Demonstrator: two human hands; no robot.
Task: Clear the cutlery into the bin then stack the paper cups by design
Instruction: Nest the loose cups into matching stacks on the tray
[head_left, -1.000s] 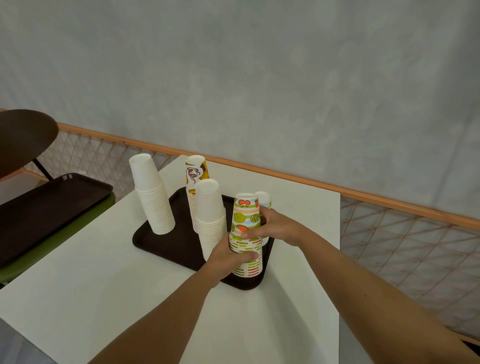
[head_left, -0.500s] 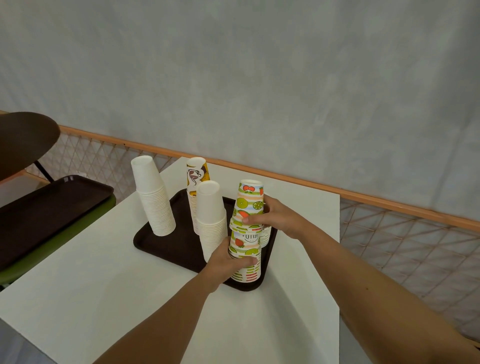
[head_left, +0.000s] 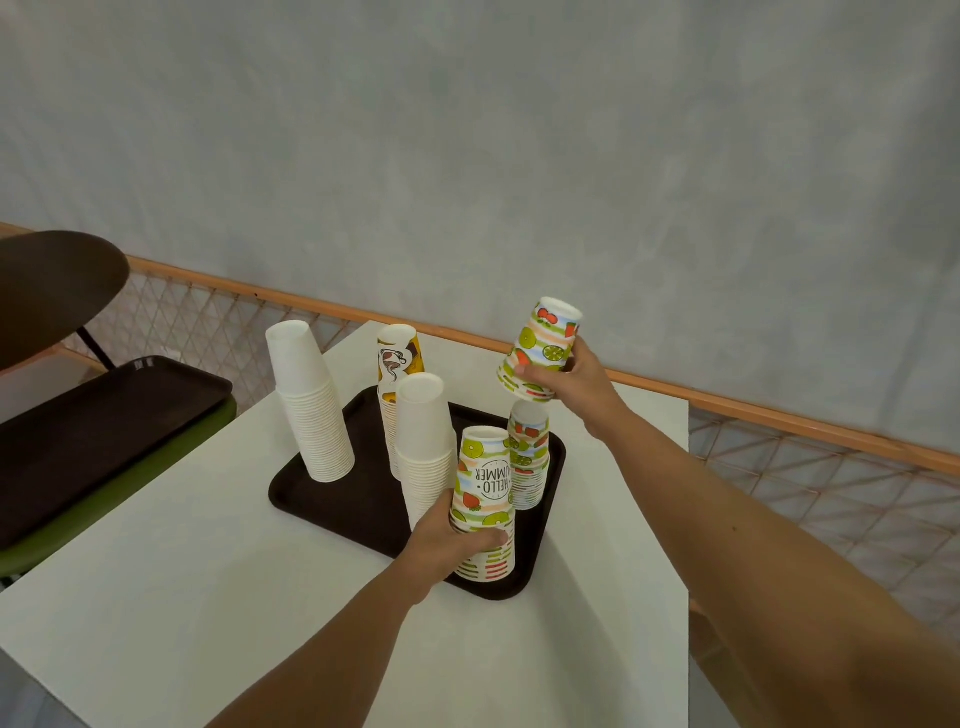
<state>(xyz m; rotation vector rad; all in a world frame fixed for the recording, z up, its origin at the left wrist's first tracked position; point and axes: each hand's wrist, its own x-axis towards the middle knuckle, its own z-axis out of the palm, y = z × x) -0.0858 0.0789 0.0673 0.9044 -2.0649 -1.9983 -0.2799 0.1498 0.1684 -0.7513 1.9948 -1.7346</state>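
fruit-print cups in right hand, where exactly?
Head view, right of centre: the fruit-print cups are held upside down in the air by the right hand, above the rear fruit-print stack on the brown tray. The left hand grips the front stack.

"hello summer", upside down, on top cup of fruit-print stack (head_left: 485, 499)

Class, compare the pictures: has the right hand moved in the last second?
Yes. The right hand, gripping fruit-print cups, rose up and right off the stack on the brown tray.
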